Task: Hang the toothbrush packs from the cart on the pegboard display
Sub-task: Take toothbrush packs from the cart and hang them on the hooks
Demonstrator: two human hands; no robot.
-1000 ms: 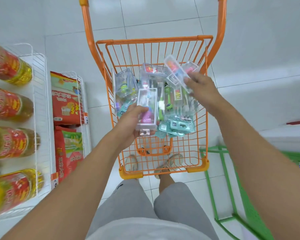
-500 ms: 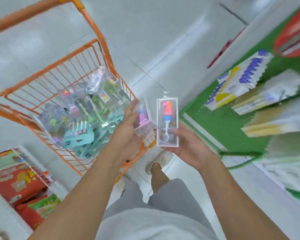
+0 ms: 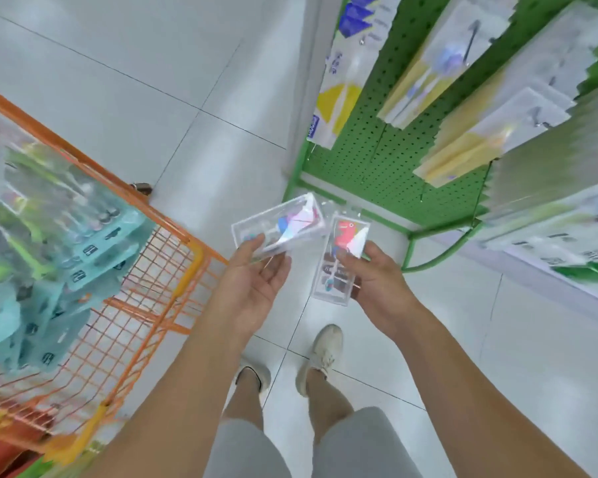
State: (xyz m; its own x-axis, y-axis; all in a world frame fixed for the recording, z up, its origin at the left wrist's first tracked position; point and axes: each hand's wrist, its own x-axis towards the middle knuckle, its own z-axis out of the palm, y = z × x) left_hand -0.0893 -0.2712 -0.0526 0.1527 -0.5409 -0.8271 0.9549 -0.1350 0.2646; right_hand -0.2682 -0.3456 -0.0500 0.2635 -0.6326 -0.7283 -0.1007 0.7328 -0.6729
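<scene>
On my left the orange cart [image 3: 125,270] holds a heap of clear and teal toothbrush packs [image 3: 66,243] (too blurred to count). My left hand [image 3: 252,288] is raised palm-up, its grip clamped on a clear pack with a pink brush [image 3: 283,225], thumb on top, the pack lying nearly flat and pointing to the far right. My right hand [image 3: 376,284] has its grip pinched on a second clear pack with a red brush [image 3: 342,257], held more upright, thumb across its front. The two packs almost touch at their far ends. The green pegboard [image 3: 376,157] stands on the far right, with pale packs [image 3: 463,98] hanging on it.
</scene>
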